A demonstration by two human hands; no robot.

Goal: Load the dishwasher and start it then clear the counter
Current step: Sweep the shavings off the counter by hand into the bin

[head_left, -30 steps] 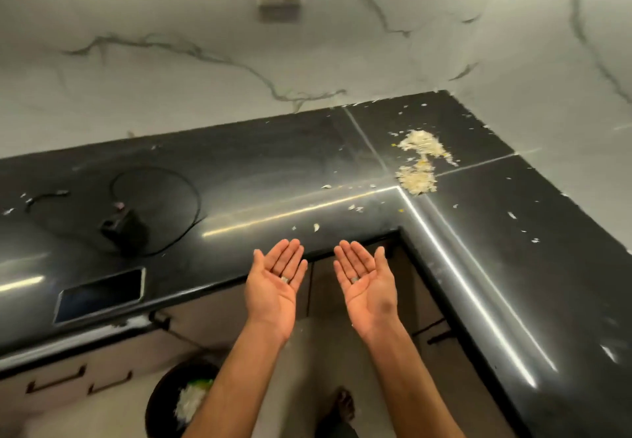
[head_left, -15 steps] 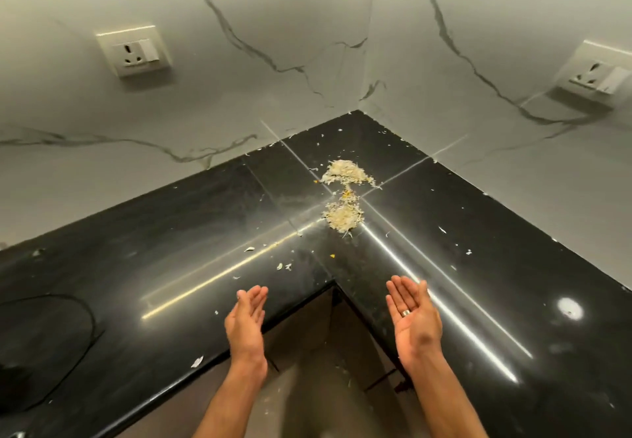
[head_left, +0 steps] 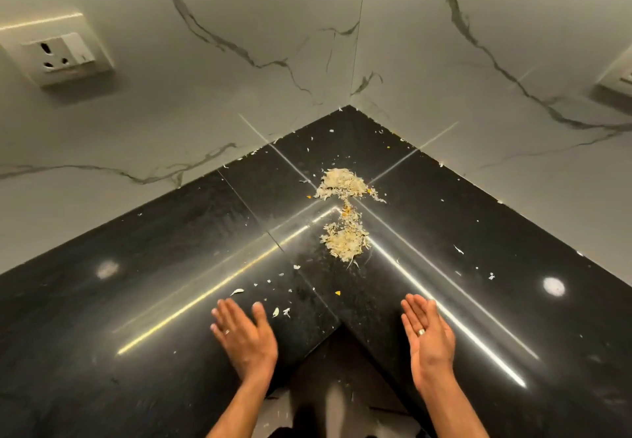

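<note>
Two heaps of pale food scraps (head_left: 345,212) lie near the inner corner of the black L-shaped counter (head_left: 143,287), with small flakes scattered around them. My left hand (head_left: 244,336) is over the counter's front edge, palm down, fingers straight and spread, holding nothing. My right hand (head_left: 429,336) is over the right wing of the counter, palm turned up, fingers straight, empty. Each hand wears a ring. Both hands are short of the scrap heaps.
White marble-look walls meet behind the counter corner. A wall socket (head_left: 58,53) sits on the left wall and another socket (head_left: 619,78) at the right edge. The floor shows below between my forearms.
My view has moved in toward the corner. Both hands have gone forward over the counter and apart. My left hand has turned from edge-on to palm down.
</note>
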